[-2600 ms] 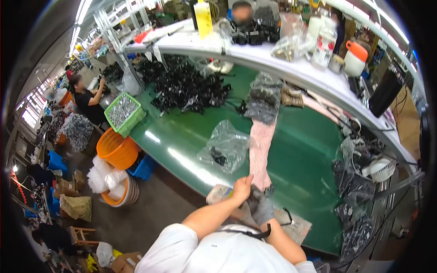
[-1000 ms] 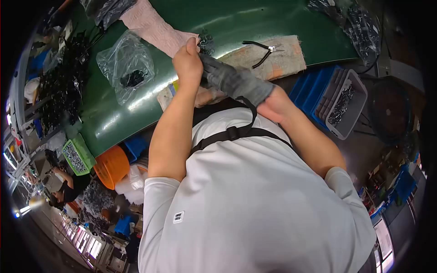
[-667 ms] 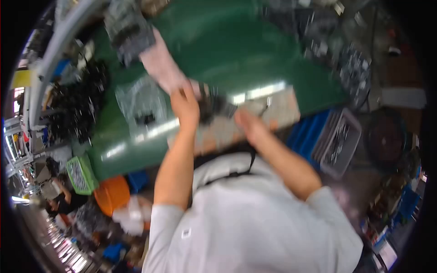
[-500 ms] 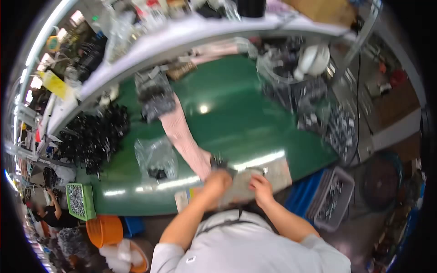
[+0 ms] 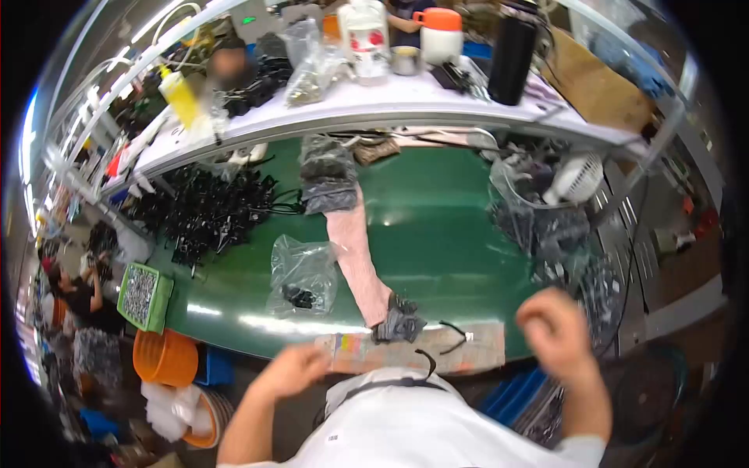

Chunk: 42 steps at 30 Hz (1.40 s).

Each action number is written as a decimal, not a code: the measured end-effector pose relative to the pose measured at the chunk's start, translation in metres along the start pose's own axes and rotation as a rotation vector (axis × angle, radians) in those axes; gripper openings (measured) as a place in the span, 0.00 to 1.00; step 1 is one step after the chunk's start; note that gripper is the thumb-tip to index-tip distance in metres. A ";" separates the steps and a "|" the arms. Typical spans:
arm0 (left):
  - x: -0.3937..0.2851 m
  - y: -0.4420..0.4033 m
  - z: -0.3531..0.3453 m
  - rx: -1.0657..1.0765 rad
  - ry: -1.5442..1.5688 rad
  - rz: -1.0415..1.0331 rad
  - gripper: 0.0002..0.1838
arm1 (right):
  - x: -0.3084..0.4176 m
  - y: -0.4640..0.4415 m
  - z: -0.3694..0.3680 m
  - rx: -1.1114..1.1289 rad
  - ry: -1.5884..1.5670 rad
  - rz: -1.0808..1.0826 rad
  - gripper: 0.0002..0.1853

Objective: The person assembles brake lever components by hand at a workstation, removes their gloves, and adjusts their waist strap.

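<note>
My left hand is bare and blurred, at the left end of a pale cloth mat along the table's front edge. It seems empty, its fingers loosely bent. Raised over the table's front right is my right hand, also bare, with loosely curled fingers and nothing visible in them. Between the hands, a crumpled dark grey glove lies at the near end of a pink textured cloth strip. Black-handled pliers rest on the mat, right of the glove.
A clear bag with black parts and a black parts pile lie left. Dark bagged parts sit at the strip's far end. A shelf crosses behind; a white fan stands right. A co-worker is far left.
The grey glove came off my right hand and now lies on the table. My hands have moved apart, the right one far to the right. The head view has lifted and turned.
</note>
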<state>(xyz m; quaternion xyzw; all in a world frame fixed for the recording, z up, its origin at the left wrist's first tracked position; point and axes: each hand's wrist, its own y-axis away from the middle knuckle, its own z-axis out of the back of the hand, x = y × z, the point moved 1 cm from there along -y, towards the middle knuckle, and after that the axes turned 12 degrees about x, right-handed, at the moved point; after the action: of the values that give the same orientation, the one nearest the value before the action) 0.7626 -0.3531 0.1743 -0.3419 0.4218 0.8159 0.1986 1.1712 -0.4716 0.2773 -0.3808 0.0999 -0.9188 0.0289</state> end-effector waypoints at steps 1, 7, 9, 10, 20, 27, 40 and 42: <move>0.099 -0.011 -0.027 0.296 -0.244 0.020 0.11 | -0.074 0.042 -0.045 0.240 0.022 -0.310 0.07; 0.178 0.089 -0.160 0.416 0.599 0.511 0.19 | -0.150 0.218 -0.163 1.127 -0.192 -0.567 0.11; 0.149 0.096 -0.151 0.396 0.707 0.525 0.18 | -0.152 0.233 -0.174 1.002 -0.063 -0.476 0.10; 0.142 0.112 -0.157 0.399 0.785 0.552 0.17 | -0.153 0.238 -0.178 0.969 -0.006 -0.446 0.10; 0.078 0.027 -0.085 0.186 0.732 0.018 0.09 | -0.097 0.116 -0.178 0.566 -0.599 -0.759 0.02; 0.049 0.020 -0.063 0.148 0.457 -0.087 0.14 | -0.034 0.011 -0.193 0.806 -0.628 -0.365 0.08; 0.048 0.015 -0.074 0.199 0.262 -0.097 0.12 | 0.018 -0.057 -0.259 1.484 -0.290 -0.029 0.16; 0.043 0.020 -0.076 0.145 0.197 -0.097 0.12 | 0.021 -0.058 -0.265 1.521 -0.301 -0.119 0.17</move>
<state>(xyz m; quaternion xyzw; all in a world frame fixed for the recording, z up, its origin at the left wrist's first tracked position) 0.7503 -0.4256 0.1224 -0.4253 0.4801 0.7352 0.2195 0.9713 -0.3745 0.1208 -0.3816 -0.5837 -0.6731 0.2461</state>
